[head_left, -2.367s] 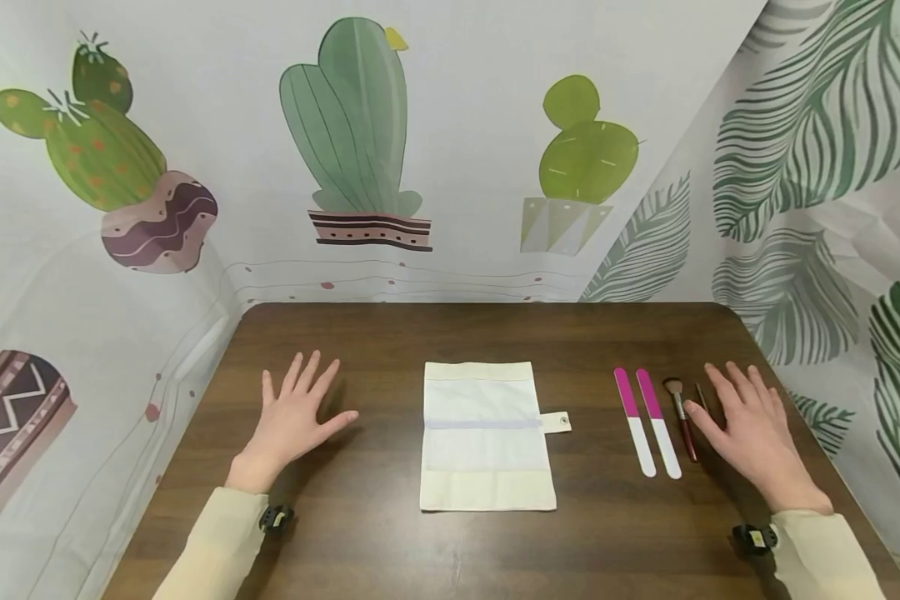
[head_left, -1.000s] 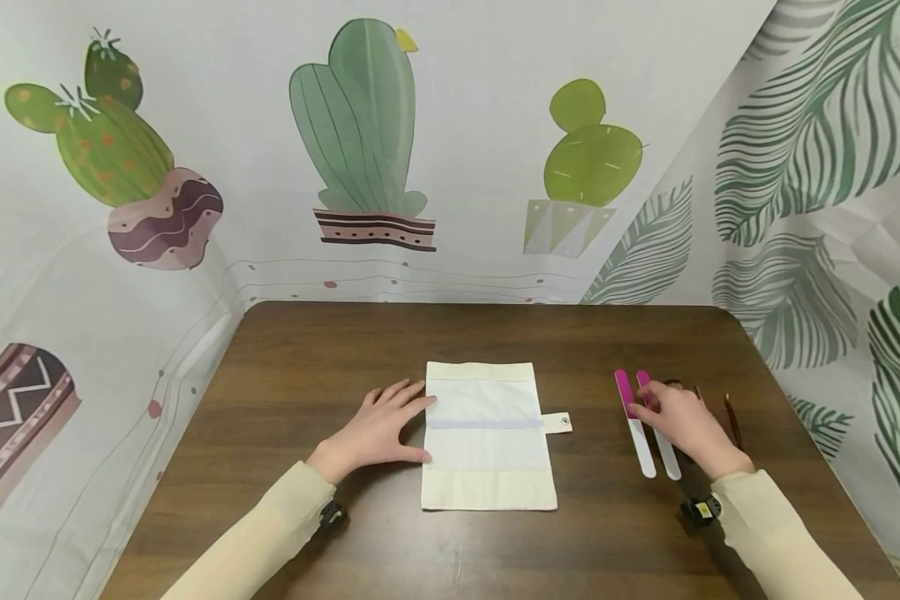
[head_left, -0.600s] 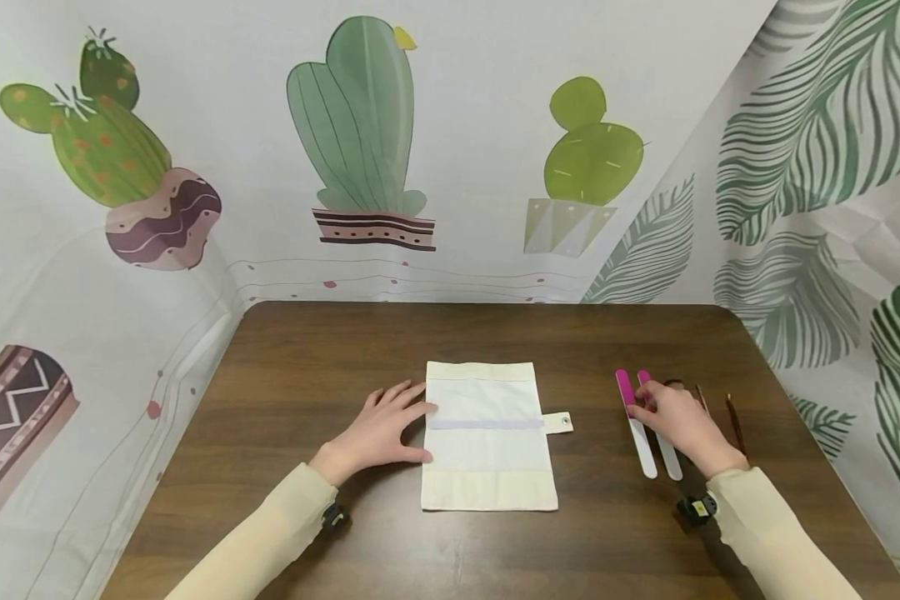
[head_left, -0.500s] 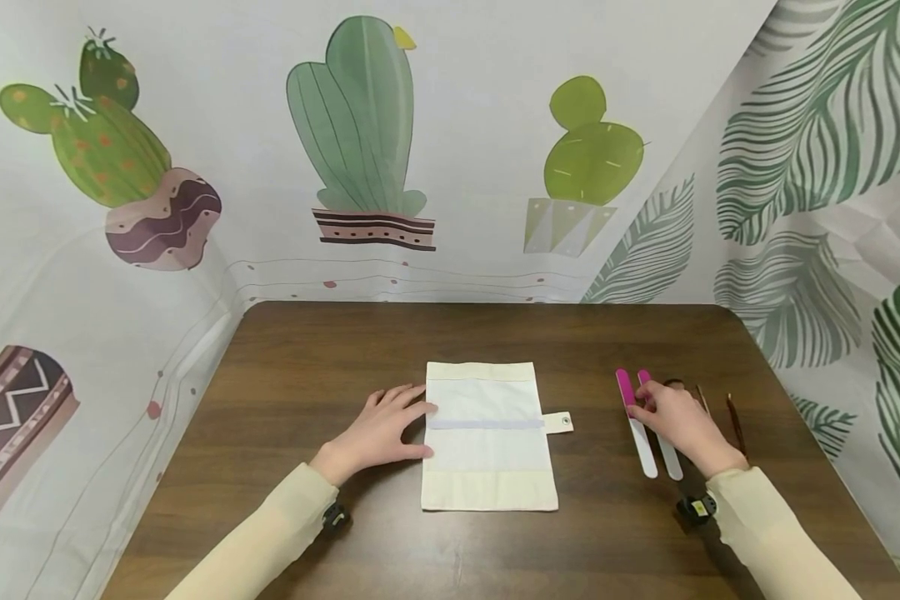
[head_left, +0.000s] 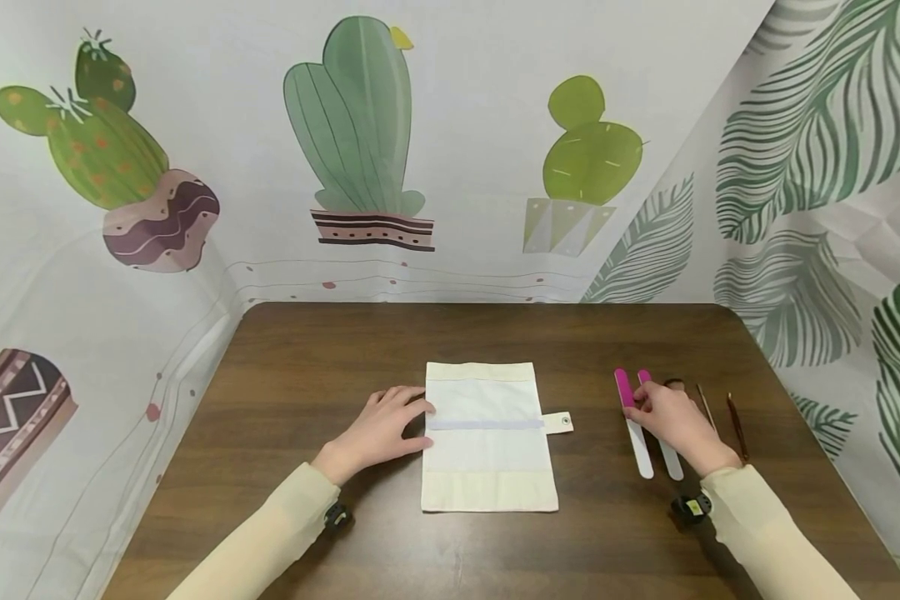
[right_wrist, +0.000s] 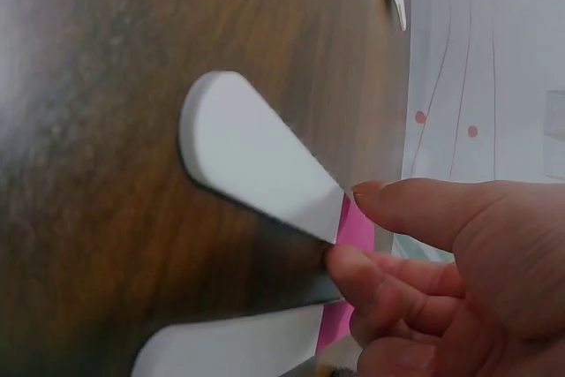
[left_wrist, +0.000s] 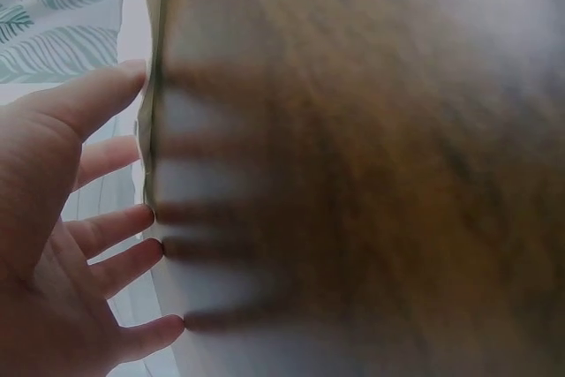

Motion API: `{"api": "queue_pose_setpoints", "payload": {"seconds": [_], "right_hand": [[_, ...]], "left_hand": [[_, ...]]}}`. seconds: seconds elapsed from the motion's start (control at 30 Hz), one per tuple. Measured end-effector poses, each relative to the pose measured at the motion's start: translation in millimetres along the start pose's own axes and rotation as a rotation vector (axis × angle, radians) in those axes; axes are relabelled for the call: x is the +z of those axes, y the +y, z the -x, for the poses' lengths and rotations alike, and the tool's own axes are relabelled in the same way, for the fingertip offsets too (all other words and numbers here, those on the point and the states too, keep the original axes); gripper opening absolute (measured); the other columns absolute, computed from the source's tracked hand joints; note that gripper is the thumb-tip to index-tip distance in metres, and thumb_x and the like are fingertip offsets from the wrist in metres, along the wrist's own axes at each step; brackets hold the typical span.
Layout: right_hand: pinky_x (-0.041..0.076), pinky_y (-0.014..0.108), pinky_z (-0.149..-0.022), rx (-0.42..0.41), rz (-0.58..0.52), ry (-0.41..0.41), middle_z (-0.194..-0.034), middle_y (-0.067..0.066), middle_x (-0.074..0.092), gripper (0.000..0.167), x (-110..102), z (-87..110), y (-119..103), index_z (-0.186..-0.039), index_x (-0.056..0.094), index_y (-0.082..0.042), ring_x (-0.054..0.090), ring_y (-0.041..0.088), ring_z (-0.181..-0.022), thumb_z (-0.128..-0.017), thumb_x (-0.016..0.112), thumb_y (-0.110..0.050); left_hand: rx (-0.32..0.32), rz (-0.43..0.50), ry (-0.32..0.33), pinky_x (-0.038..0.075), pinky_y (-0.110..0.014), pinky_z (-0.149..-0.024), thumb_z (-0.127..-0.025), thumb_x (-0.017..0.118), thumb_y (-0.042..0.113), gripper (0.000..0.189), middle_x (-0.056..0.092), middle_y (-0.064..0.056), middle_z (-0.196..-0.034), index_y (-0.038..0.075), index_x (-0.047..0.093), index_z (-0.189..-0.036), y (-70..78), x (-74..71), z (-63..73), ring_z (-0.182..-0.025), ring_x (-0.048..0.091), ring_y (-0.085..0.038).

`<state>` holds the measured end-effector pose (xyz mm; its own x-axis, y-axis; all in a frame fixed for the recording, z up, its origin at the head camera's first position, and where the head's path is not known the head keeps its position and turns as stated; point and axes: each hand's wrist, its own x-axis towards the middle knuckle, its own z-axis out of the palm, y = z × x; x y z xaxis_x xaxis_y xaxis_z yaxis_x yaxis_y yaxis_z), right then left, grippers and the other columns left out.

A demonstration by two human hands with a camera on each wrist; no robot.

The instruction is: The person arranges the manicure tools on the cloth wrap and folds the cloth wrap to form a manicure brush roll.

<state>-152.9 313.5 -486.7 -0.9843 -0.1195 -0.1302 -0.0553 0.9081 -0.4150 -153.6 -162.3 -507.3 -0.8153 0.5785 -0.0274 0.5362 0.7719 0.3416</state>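
Observation:
A flat cream and white fabric pouch [head_left: 487, 454] lies unfolded mid-table, its snap tab [head_left: 558, 422] pointing right. My left hand [head_left: 378, 427] rests at its left edge; in the left wrist view the fingertips touch the fabric edge [left_wrist: 148, 143], fingers spread and fairly straight. At the right, my right hand [head_left: 675, 421] pinches a pink and white nail file [head_left: 640, 450] between thumb and index finger near the colour join. In the right wrist view this file [right_wrist: 252, 156] lies low over the table. A second nail file [head_left: 671, 460] lies beside it, partly hidden by the hand.
A makeup brush [head_left: 673, 384] is mostly covered by my right hand. Past it lie a thin slender tool [head_left: 705, 404] and a brown slender tool [head_left: 736, 423]. The wooden table [head_left: 330, 329] backs onto a cactus-print cloth [head_left: 480, 167].
From lying spread on the table, my left hand has come right to the pouch. My right hand has moved left to the files; the pinched file has just shifted slightly left.

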Motion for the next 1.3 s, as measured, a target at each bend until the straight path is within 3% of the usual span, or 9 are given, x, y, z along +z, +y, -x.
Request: {"api": "queue_pose_setpoints", "payload": {"seconds": [0.2, 0.63, 1.03, 1.3], "right_hand": [[0.047, 0.035, -0.057, 0.034, 0.001, -0.001, -0.078, 0.010, 0.072, 0.022, 0, -1.3, -4, -0.091, 0.067, 0.003, 0.061, 0.020, -0.066, -0.092, 0.075, -0.018], [0.042, 0.033, -0.056, 0.156, -0.047, -0.079, -0.077, 0.010, 0.064, 0.024, -2, -5.4, -10, -0.087, 0.069, 0.002, 0.054, 0.022, -0.065, -0.094, 0.074, -0.020], [0.038, 0.032, -0.054, 0.209, -0.073, -0.094, -0.069, 0.004, 0.061, 0.028, -4, -4.3, -14, -0.077, 0.070, -0.004, 0.049, 0.019, -0.061, -0.095, 0.072, -0.026], [0.039, 0.033, -0.056, 0.223, -0.086, -0.089, -0.074, 0.008, 0.062, 0.027, -2, -4.8, -14, -0.079, 0.070, -0.003, 0.050, 0.021, -0.064, -0.095, 0.072, -0.025]], "left_hand": [[-0.002, 0.007, 0.001, 0.036, -0.067, -0.107, -0.094, 0.076, 0.045, 0.045, 0.052, -0.013, -0.151, 0.022, 0.066, -0.131, 1.0, -0.7, 1.1, -0.139, 0.047, -0.039], [0.008, 0.004, 0.012, 0.037, -0.067, -0.105, -0.094, 0.076, 0.045, 0.044, 0.052, -0.013, -0.151, 0.022, 0.066, -0.131, -0.5, 1.7, 2.6, -0.139, 0.047, -0.039], [0.009, 0.011, 0.015, 0.037, -0.067, -0.105, -0.094, 0.077, 0.043, 0.043, 0.052, -0.014, -0.151, 0.022, 0.066, -0.130, -0.7, 0.8, 2.0, -0.140, 0.046, -0.038], [0.008, 0.008, 0.020, 0.037, -0.066, -0.105, -0.093, 0.077, 0.043, 0.043, 0.052, -0.013, -0.151, 0.022, 0.066, -0.129, 0.0, 1.4, 1.3, -0.140, 0.046, -0.037]]}}
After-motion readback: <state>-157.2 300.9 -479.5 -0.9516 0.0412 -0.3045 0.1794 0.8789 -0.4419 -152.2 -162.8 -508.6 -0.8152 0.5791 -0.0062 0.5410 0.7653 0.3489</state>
